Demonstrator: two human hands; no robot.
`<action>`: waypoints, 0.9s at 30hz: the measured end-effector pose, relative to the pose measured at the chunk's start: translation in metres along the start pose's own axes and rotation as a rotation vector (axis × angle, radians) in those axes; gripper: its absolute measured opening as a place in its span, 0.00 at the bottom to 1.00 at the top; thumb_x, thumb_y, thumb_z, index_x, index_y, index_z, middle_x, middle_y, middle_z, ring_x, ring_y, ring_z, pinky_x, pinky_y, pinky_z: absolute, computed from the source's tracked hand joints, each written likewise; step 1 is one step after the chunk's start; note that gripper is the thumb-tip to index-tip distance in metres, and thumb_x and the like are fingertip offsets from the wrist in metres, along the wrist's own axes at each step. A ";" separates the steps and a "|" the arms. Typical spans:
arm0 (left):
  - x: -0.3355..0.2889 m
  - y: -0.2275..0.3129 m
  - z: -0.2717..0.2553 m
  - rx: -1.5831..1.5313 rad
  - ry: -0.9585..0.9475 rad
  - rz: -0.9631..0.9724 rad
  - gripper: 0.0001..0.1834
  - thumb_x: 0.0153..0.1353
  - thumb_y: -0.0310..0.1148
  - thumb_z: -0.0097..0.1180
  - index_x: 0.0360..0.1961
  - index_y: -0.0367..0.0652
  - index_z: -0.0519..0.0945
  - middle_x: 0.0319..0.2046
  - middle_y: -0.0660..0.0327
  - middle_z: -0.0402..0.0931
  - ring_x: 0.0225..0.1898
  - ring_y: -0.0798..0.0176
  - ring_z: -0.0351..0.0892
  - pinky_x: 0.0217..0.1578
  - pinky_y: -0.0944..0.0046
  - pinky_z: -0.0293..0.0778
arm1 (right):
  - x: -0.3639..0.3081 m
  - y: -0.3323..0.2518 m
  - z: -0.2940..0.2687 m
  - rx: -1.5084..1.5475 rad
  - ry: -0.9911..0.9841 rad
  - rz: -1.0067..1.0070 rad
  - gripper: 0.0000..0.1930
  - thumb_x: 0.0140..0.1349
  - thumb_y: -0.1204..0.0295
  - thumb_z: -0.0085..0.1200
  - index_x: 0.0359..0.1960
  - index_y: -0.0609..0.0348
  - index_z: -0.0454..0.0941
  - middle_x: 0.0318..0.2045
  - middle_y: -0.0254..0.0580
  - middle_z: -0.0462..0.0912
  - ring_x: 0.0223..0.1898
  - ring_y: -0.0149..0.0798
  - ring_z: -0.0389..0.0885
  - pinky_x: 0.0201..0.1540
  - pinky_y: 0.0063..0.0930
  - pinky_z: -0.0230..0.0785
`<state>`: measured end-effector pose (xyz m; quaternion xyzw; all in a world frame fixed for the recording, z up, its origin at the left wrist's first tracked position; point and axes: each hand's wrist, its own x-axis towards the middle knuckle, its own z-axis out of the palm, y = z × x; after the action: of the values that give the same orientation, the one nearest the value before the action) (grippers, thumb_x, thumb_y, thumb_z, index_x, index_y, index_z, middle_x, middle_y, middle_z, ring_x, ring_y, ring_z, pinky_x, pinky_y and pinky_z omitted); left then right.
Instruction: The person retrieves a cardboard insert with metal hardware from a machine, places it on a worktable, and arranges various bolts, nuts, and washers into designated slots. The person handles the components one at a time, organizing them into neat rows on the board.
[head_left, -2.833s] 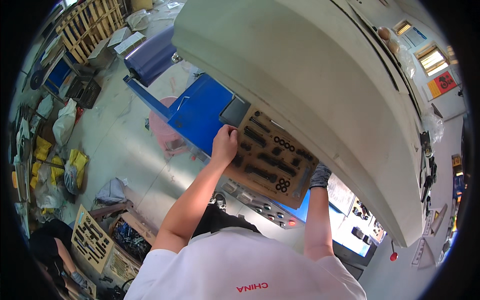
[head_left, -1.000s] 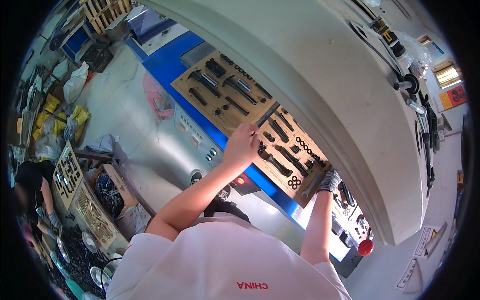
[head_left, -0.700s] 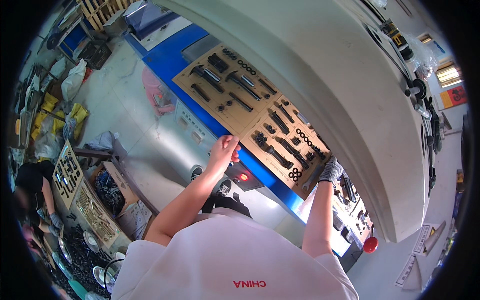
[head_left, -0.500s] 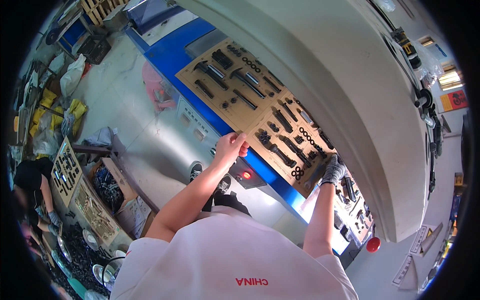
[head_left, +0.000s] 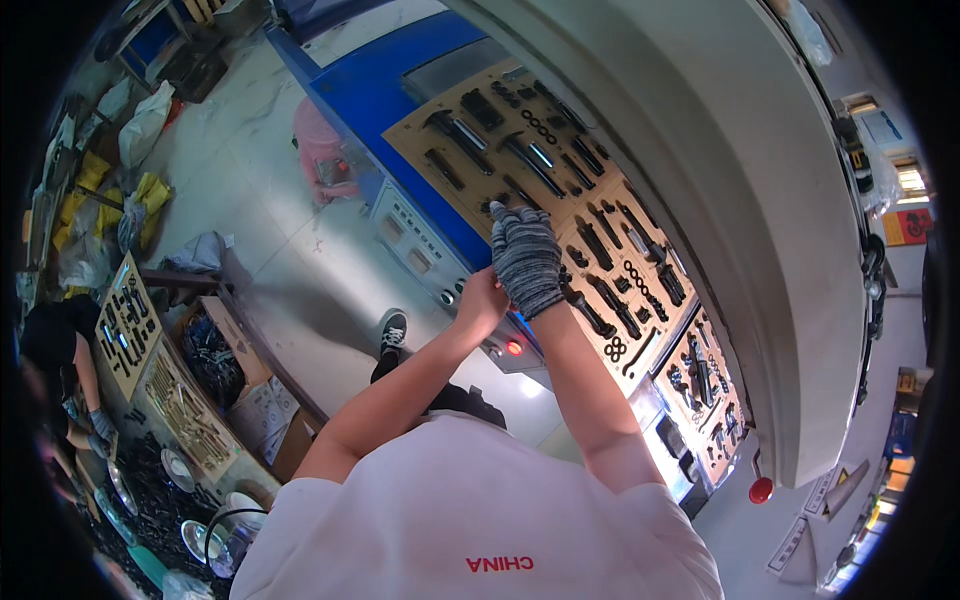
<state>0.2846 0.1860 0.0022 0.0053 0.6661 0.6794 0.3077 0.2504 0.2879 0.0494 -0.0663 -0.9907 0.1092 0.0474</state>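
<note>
My left hand [head_left: 484,304], bare, is closed at the near edge of a tan board [head_left: 450,205], beside my right wrist. Its fingertips are partly hidden, so what they hold cannot be made out. Over the board is my right hand [head_left: 527,262] in a grey striped knit glove. Its fingers curl downward by a short dark rod [head_left: 517,190], and their tips are mostly hidden. Dark metal parts lie in groups on the board, among them a T-shaped piece [head_left: 535,165], a row of black rings [head_left: 538,127] and a thick bolt-like piece [head_left: 593,245].
A blue machine bed [head_left: 350,95] lies under the board, below a large beige curved cover [head_left: 690,190]. A red-knobbed lever [head_left: 760,490] hangs at right. Another board [head_left: 715,450] with parts sits beyond. At left, a co-worker's gloved hand [head_left: 101,425] is over a parts-strewn table.
My right hand has moved left and away from the board's right end to its near middle, beside my left hand. The view has shifted slightly; my left hand stays near the board's edge.
</note>
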 end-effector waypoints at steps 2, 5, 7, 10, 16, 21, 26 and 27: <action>-0.002 0.003 -0.004 0.089 0.011 0.022 0.10 0.67 0.30 0.59 0.42 0.33 0.82 0.27 0.57 0.84 0.26 0.66 0.84 0.29 0.64 0.79 | 0.002 -0.002 0.003 -0.038 0.000 -0.014 0.18 0.69 0.65 0.46 0.58 0.49 0.79 0.48 0.46 0.81 0.49 0.52 0.79 0.59 0.46 0.69; 0.000 0.004 -0.007 -0.015 -0.044 0.013 0.11 0.67 0.32 0.59 0.41 0.33 0.82 0.26 0.57 0.84 0.25 0.66 0.84 0.30 0.63 0.79 | 0.003 0.004 0.010 0.027 0.053 -0.002 0.18 0.70 0.65 0.45 0.58 0.50 0.79 0.48 0.48 0.80 0.49 0.53 0.78 0.58 0.47 0.70; 0.004 0.002 -0.005 -0.100 -0.081 -0.051 0.09 0.66 0.30 0.59 0.38 0.32 0.81 0.26 0.59 0.81 0.25 0.67 0.78 0.29 0.63 0.74 | 0.005 0.009 0.014 0.033 0.075 0.092 0.18 0.71 0.65 0.45 0.59 0.49 0.78 0.48 0.49 0.80 0.50 0.53 0.78 0.58 0.47 0.71; 0.009 -0.003 -0.006 -0.143 -0.140 -0.079 0.09 0.67 0.30 0.57 0.38 0.32 0.81 0.26 0.60 0.81 0.26 0.68 0.80 0.30 0.65 0.75 | 0.008 0.014 0.015 -0.010 0.083 0.189 0.19 0.71 0.65 0.45 0.59 0.49 0.78 0.49 0.49 0.80 0.50 0.54 0.78 0.57 0.48 0.71; 0.015 -0.008 -0.016 -0.048 -0.214 -0.043 0.16 0.71 0.38 0.55 0.40 0.31 0.80 0.26 0.57 0.83 0.26 0.66 0.84 0.31 0.65 0.80 | 0.010 0.010 0.012 -0.016 0.009 0.183 0.19 0.70 0.65 0.46 0.60 0.49 0.78 0.50 0.50 0.79 0.53 0.54 0.77 0.58 0.46 0.70; 0.027 0.011 -0.052 -0.213 -0.162 -0.096 0.18 0.71 0.36 0.58 0.52 0.32 0.74 0.31 0.58 0.82 0.28 0.65 0.84 0.34 0.65 0.81 | -0.017 0.012 -0.006 0.117 0.336 0.119 0.19 0.70 0.66 0.48 0.60 0.53 0.79 0.47 0.51 0.82 0.50 0.54 0.78 0.56 0.47 0.71; 0.080 0.046 -0.132 -0.347 0.155 0.221 0.34 0.70 0.32 0.59 0.71 0.35 0.57 0.40 0.57 0.80 0.39 0.66 0.81 0.42 0.65 0.80 | -0.142 0.061 -0.030 0.255 0.745 0.459 0.15 0.67 0.77 0.53 0.54 0.59 0.82 0.48 0.46 0.85 0.48 0.45 0.81 0.53 0.32 0.74; 0.092 0.052 -0.146 -0.292 0.205 0.261 0.37 0.69 0.32 0.60 0.73 0.37 0.55 0.42 0.57 0.79 0.43 0.66 0.80 0.46 0.64 0.78 | -0.179 0.077 -0.033 0.234 0.819 0.531 0.15 0.67 0.78 0.51 0.53 0.60 0.82 0.48 0.46 0.85 0.48 0.42 0.81 0.51 0.32 0.73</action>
<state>0.1283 0.0972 -0.0041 -0.0223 0.5820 0.7998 0.1450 0.4400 0.3436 0.0500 -0.3478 -0.8207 0.1928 0.4103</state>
